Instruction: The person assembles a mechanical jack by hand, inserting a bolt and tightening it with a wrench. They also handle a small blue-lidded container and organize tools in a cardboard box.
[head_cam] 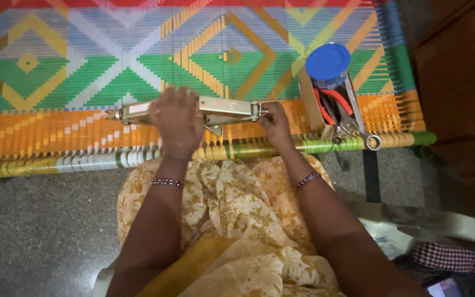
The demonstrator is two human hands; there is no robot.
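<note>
The left hand (178, 124) is pressing down, fingers spread, on a long metal tool (193, 111) that is lying across the near part of a woven cot (83, 71). The right hand (276, 125) is closing its fingers around the tool's right end. Further right, an open cardboard box (310, 102) is holding red-handled pliers (328, 104), a spanner (358, 129) and a blue-lidded jar (328, 65). The cot's green and yellow rail (83, 161) is running along the near edge, with grey floor (39, 220) below it.
</note>
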